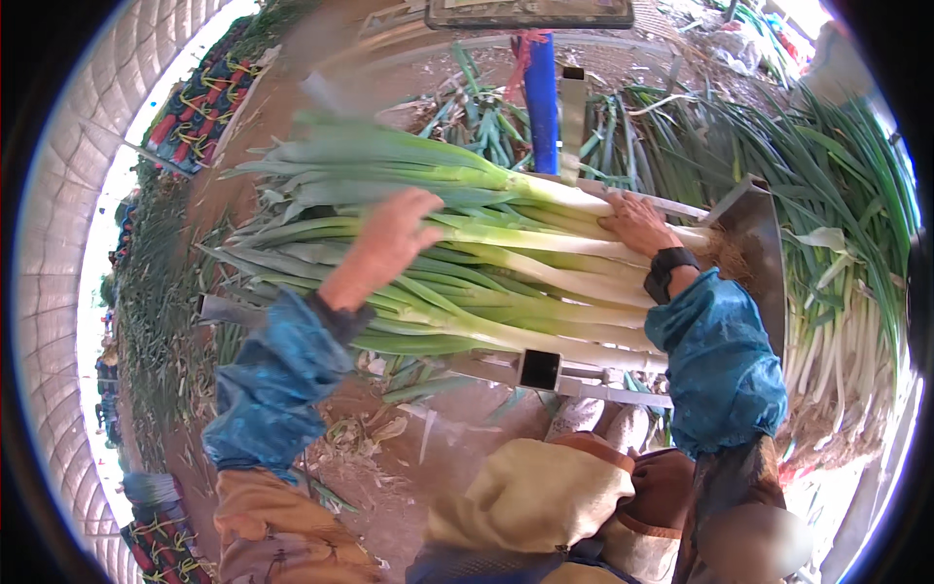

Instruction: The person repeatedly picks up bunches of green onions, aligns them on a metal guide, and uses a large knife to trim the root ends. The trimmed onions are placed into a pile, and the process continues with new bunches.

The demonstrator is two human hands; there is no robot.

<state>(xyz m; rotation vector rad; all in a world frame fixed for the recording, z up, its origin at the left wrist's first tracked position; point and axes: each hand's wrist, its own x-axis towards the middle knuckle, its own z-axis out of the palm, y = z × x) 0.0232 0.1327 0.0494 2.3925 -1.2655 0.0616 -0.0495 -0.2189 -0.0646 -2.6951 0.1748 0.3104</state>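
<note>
A layer of long green onions point(545, 277) lies across a metal rack point(754, 229), leaves to the left and white stalks and roots to the right. My left hand point(389, 243) is over the green leaves, slightly blurred, with thumb and fingers apart; it is unclear whether it touches them. On the white stalks near the root end rests my right hand point(640, 224), fingers spread over the upper stalks. A black band circles that wrist, and blue sleeve covers are on both forearms. At the root end stands the rack's upright metal plate.
A big heap of green onions point(846, 282) lies along the right side. Beyond the rack rise a blue post point(541, 102) and a dark-framed panel point(530, 12). Tied bundles point(199, 122) are stacked at the far left. Loose trimmings point(360, 443) litter the ground.
</note>
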